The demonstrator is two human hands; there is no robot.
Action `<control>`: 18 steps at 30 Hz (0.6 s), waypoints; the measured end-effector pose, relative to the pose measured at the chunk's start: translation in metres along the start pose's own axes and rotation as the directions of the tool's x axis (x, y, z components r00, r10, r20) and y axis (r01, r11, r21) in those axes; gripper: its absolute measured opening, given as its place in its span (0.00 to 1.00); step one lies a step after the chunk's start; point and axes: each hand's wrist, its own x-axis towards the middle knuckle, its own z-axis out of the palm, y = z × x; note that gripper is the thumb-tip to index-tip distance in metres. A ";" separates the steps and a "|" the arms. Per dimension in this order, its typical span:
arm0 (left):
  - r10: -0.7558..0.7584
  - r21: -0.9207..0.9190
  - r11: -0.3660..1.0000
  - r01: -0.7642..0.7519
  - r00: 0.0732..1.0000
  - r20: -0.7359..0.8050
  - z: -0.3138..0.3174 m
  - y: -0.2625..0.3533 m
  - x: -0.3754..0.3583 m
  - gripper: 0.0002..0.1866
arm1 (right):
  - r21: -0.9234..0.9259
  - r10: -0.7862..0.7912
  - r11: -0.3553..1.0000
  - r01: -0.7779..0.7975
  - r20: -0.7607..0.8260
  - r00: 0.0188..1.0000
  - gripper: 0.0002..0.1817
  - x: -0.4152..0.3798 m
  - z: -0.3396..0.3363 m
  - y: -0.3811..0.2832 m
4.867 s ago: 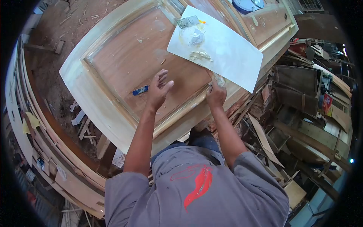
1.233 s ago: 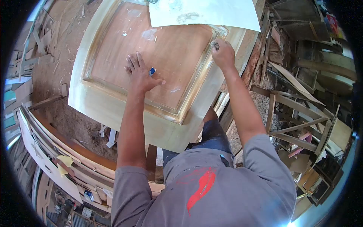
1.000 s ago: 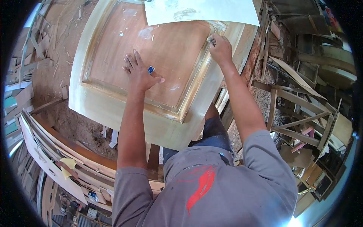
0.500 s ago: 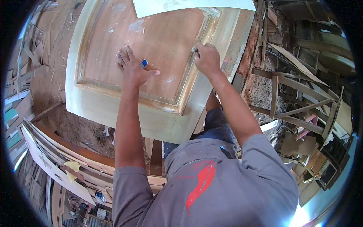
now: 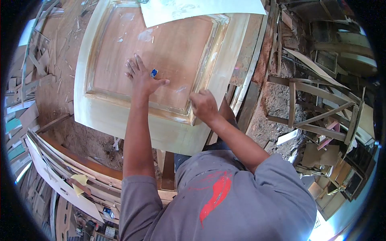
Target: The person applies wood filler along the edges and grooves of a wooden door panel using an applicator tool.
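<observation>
A pale wooden panel door (image 5: 106, 110) lies flat in front of me, with a reddish-brown inset panel (image 5: 177, 44) framed by raised moulding (image 5: 206, 56). My left hand (image 5: 140, 78) rests on the inset panel, palm down and fingers spread. Close to its thumb side lies a small blue item (image 5: 154, 72), too small to name. At the right-hand moulding, near its lower corner, my right hand (image 5: 204, 105) is closed with the fingers curled down. Whatever those fingers may hold is hidden beneath them. White smears mark the panel and moulding.
A white sheet (image 5: 201, 9) covers part of the door's far end. Wooden frames (image 5: 317, 106) and scrap pile up at the right. Long boards (image 5: 76, 176) lean together at the lower left. Offcuts litter the dirt floor (image 5: 60, 76).
My right hand has slid down along the right-hand moulding, closer to my body, and stays closed. My left hand keeps its place on the panel. The view has shifted slightly.
</observation>
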 end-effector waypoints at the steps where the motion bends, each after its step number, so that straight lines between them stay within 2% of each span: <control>1: -0.001 0.000 1.000 0.001 1.000 0.005 -0.001 0.001 0.000 0.94 | 0.004 0.000 1.000 0.000 0.000 1.000 0.08 -0.006 0.002 -0.005; 5: -0.004 -0.008 1.000 0.004 1.000 -0.011 0.001 0.001 -0.001 0.94 | 0.043 0.019 0.999 -0.021 0.042 0.999 0.08 -0.016 0.004 -0.016; 8: 0.015 -0.014 1.000 -0.016 1.000 -0.024 0.002 -0.001 -0.002 0.94 | 0.095 0.096 0.990 -0.105 0.101 0.990 0.07 -0.018 0.000 -0.014; 11: 0.014 -0.020 1.000 -0.015 0.999 -0.033 0.002 -0.002 -0.002 0.94 | 0.373 0.418 0.821 -0.431 0.120 0.900 0.12 -0.006 -0.020 -0.011; 14: -0.020 -0.011 1.000 0.020 1.000 0.003 0.001 0.000 -0.001 0.95 | 0.433 0.455 0.775 -0.459 0.121 0.882 0.15 0.001 -0.038 -0.001; 15: -0.018 -0.010 1.000 0.018 1.000 0.000 0.001 0.000 -0.002 0.95 | 0.430 0.435 0.788 -0.442 0.120 0.892 0.14 0.002 -0.038 0.003; 18: -0.013 -0.014 1.000 0.013 1.000 -0.012 -0.004 0.003 -0.004 0.93 | 0.214 0.336 0.902 -0.375 0.197 0.921 0.13 0.001 -0.042 0.007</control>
